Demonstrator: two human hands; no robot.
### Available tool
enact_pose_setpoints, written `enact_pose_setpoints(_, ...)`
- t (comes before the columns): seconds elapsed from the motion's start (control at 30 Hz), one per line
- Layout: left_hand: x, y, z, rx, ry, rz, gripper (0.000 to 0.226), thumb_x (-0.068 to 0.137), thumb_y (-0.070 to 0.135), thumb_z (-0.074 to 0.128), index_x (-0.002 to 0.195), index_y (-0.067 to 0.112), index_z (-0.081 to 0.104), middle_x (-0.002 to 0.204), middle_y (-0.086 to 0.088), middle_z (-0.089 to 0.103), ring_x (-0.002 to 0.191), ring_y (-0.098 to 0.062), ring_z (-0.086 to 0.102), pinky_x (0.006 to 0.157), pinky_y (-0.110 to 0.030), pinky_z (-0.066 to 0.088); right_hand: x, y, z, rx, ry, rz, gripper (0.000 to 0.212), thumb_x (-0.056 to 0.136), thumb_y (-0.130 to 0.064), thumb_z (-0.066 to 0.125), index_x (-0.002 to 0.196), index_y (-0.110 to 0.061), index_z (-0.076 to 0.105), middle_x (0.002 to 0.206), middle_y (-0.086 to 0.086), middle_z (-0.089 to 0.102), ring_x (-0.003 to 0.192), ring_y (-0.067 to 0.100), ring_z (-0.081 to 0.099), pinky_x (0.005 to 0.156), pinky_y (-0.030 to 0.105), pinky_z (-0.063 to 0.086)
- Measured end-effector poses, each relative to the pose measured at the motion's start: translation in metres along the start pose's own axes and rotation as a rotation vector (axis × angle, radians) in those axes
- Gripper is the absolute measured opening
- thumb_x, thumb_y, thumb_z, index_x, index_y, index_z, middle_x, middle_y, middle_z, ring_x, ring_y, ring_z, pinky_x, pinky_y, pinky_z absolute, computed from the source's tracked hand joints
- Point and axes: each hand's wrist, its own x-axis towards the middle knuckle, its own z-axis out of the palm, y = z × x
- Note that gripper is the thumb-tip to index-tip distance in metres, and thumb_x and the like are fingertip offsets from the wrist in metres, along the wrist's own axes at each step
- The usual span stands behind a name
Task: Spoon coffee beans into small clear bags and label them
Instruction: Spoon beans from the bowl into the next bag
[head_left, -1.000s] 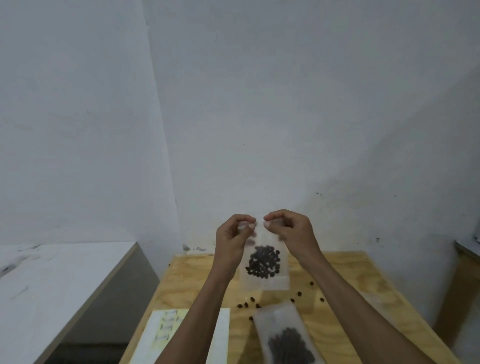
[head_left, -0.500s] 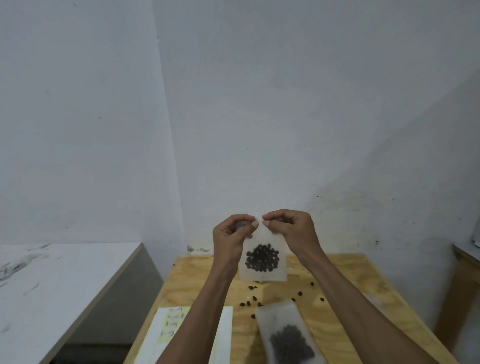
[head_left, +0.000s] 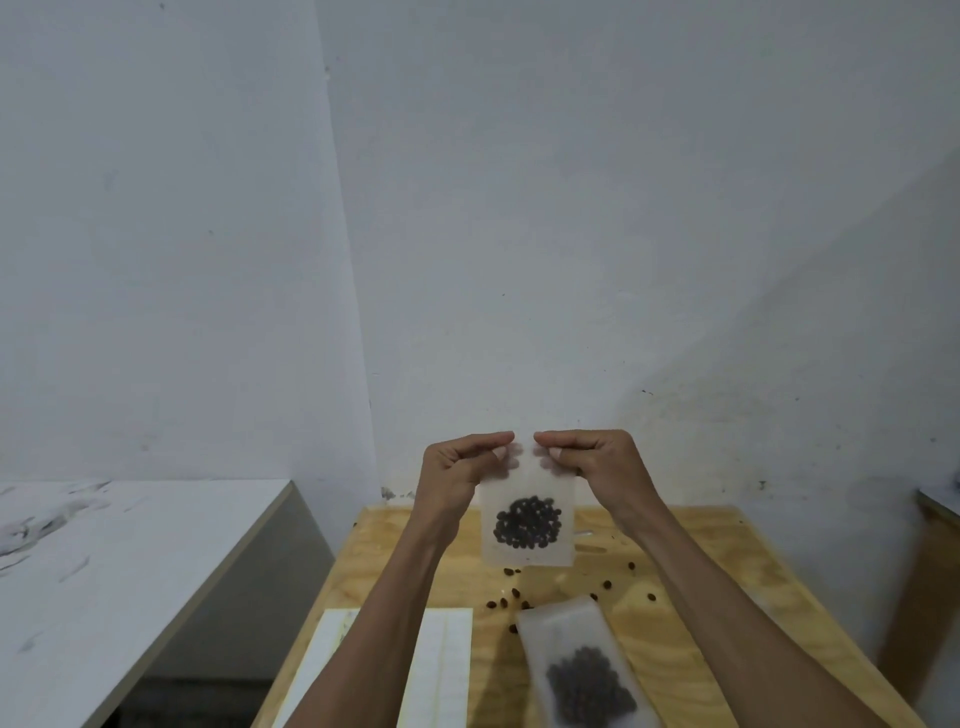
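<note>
Hands (head_left: 530, 467) pinch frosted clear bag (head_left: 527, 525) top; dark beans (head_left: 528, 529) clumped low.

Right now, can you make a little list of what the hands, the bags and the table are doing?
left hand: pinches held bag's top edge
right hand: pinches same top edge
held bag: upright in the air above the table, beans at bottom
second bag: lying flat on table, beans inside
loose beans: scattered on table
white sheet: flat, under left forearm
wooden table: under everything
</note>
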Motion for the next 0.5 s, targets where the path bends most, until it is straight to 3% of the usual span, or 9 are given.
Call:
enact_pose_setpoints(0.2, -0.003, -0.011, -0.001, -0.04, 0.013, -0.053, 0.024, 0.097, -0.001, 0.061, 0.107, 0.01, 0.08, 0.107, -0.009, 0.079, 0.105, -0.025, 0.073, 0.094, -0.038, 0.059, -0.002, 0.015, 0.003, -0.003, -0.004, 0.001, 0.027, 0.094, 0.0, 0.067, 0.107, -0.019, 0.081, 0.105, -0.003, 0.08, 0.103, 0.014, 0.074, 0.093, 0.035, 0.06)
enact_pose_setpoints(0.37, -0.008, -0.023, -0.002, -0.16, 0.009, -0.113, 0.023, 0.098, -0.003, 0.059, 0.114, 0.003, 0.076, 0.115, -0.018, 0.075, 0.103, -0.028, 0.073, 0.081, -0.032, 0.06, -0.012, 0.028, 0.005, -0.034, -0.06, 0.033, 0.037, 0.091, -0.003, 0.072, 0.112, -0.032, 0.078, 0.112, 0.001, 0.074, 0.096, 0.022, 0.076, 0.083, 0.038, 0.063)
enact_pose_setpoints(0.5, -0.021, -0.039, 0.002, 0.035, -0.041, -0.205, 0.031, 0.092, -0.005, 0.064, 0.114, 0.013, 0.077, 0.111, -0.015, 0.075, 0.092, -0.025, 0.073, 0.077, -0.039, 0.059, -0.022, 0.045, 0.005, -0.087, 0.022, 0.124, 0.037, 0.086, 0.001, 0.068, 0.101, -0.031, 0.08, 0.108, -0.003, 0.074, 0.106, 0.021, 0.069, 0.09, 0.038, 0.059)
